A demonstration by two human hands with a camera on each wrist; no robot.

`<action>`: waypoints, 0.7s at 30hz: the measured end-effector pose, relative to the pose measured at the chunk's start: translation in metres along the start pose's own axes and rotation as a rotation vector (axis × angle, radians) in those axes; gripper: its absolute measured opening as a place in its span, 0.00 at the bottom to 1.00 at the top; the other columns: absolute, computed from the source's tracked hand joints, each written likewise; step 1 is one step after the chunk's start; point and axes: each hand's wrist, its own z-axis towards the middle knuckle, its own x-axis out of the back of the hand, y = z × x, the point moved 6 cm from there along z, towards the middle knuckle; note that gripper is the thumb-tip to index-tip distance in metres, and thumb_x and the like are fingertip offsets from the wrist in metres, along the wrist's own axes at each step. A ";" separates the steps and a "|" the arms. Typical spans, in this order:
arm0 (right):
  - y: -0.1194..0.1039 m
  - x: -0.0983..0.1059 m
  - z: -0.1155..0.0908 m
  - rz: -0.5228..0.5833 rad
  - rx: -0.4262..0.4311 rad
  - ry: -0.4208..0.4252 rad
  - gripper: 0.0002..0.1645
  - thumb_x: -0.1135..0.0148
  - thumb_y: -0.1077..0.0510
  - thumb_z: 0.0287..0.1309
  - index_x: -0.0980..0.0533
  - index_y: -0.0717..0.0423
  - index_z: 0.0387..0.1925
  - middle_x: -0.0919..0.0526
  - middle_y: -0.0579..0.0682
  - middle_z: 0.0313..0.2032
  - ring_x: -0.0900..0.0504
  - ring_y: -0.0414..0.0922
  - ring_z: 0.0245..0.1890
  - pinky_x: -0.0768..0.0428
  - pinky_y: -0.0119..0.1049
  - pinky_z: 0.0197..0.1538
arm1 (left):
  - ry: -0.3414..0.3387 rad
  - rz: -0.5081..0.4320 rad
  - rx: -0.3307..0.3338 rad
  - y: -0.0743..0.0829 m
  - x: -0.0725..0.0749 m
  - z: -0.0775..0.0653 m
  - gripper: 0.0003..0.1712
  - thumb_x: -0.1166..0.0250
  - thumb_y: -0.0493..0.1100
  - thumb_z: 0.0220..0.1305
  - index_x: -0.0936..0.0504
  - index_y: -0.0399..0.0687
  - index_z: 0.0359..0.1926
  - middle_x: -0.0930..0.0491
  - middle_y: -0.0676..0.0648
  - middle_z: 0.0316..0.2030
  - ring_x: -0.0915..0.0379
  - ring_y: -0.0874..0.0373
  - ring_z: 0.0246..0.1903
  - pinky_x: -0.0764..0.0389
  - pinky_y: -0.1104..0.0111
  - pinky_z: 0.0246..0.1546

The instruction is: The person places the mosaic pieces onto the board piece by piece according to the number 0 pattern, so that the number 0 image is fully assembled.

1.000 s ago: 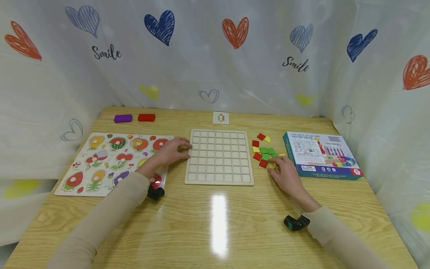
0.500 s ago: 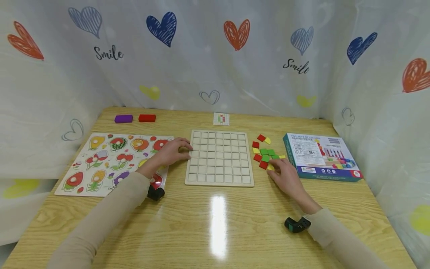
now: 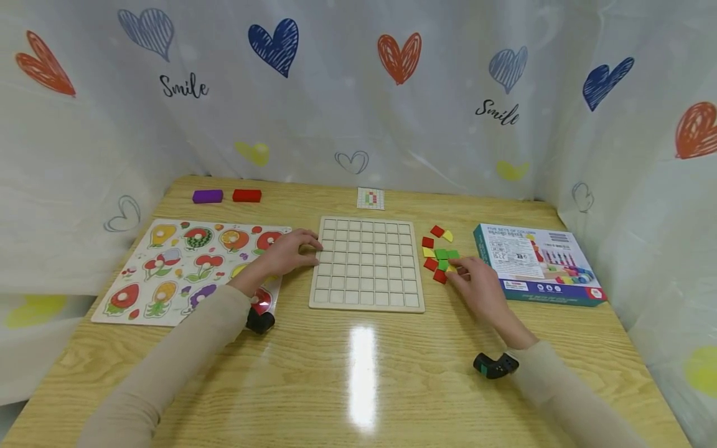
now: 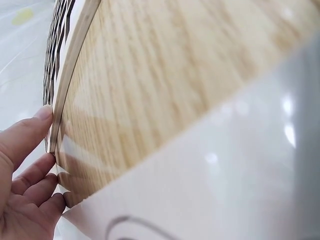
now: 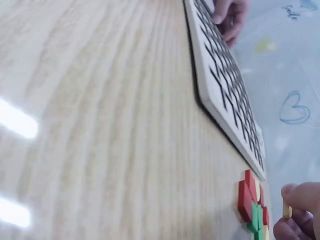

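Observation:
A wooden grid board of square cells lies mid-table. My left hand touches its left edge. In the left wrist view, thumb and fingertips rest along the board's rim, a gap between them. To the right of the board, my right hand pinches a small yellow piece between thumb and finger, held just over the loose pieces. Those are red tiles, green tiles and yellow pieces with a curved side. My right fingers hide part of the pile.
A fruit puzzle board lies at left, under my left forearm. Behind it sit a purple block and a red block. A small pattern card lies behind the grid. A boxed toy set stands right.
My right hand has picked up a yellow piece from the near side of the pile and lifted slightly. The left hand stays at the board's edge.

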 end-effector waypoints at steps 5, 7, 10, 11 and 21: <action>-0.014 0.007 0.016 0.069 0.067 0.002 0.19 0.37 0.61 0.64 0.22 0.65 0.55 0.22 0.61 0.46 0.22 0.54 0.44 0.19 0.52 0.48 | 0.003 0.001 0.000 -0.002 0.000 -0.001 0.16 0.31 0.41 0.62 0.17 0.41 0.50 0.31 0.38 0.63 0.39 0.40 0.65 0.38 0.48 0.65; -0.020 0.006 0.023 0.077 0.093 -0.012 0.19 0.38 0.61 0.64 0.22 0.65 0.55 0.22 0.60 0.46 0.22 0.53 0.44 0.19 0.51 0.49 | 0.003 -0.002 0.001 -0.002 0.000 -0.001 0.16 0.31 0.41 0.62 0.17 0.41 0.50 0.31 0.38 0.63 0.39 0.40 0.65 0.38 0.48 0.65; -0.028 0.001 0.034 0.077 0.127 -0.037 0.19 0.38 0.60 0.65 0.22 0.65 0.55 0.22 0.60 0.45 0.21 0.54 0.43 0.19 0.50 0.48 | 0.001 -0.002 -0.001 -0.002 0.000 -0.001 0.16 0.31 0.41 0.62 0.17 0.40 0.50 0.31 0.37 0.63 0.39 0.40 0.65 0.37 0.48 0.65; -0.031 0.000 0.037 0.077 0.136 -0.045 0.19 0.37 0.60 0.65 0.22 0.65 0.54 0.22 0.60 0.45 0.21 0.54 0.43 0.19 0.50 0.48 | -0.002 -0.006 -0.001 -0.002 0.000 -0.001 0.16 0.31 0.41 0.62 0.17 0.40 0.50 0.31 0.37 0.63 0.39 0.40 0.65 0.38 0.48 0.65; -0.065 -0.031 0.077 0.148 0.223 -0.153 0.20 0.39 0.59 0.66 0.23 0.63 0.56 0.21 0.59 0.49 0.20 0.53 0.46 0.20 0.48 0.51 | -0.001 0.005 0.014 -0.004 0.000 0.001 0.16 0.31 0.42 0.62 0.17 0.42 0.50 0.31 0.39 0.63 0.39 0.41 0.66 0.39 0.49 0.66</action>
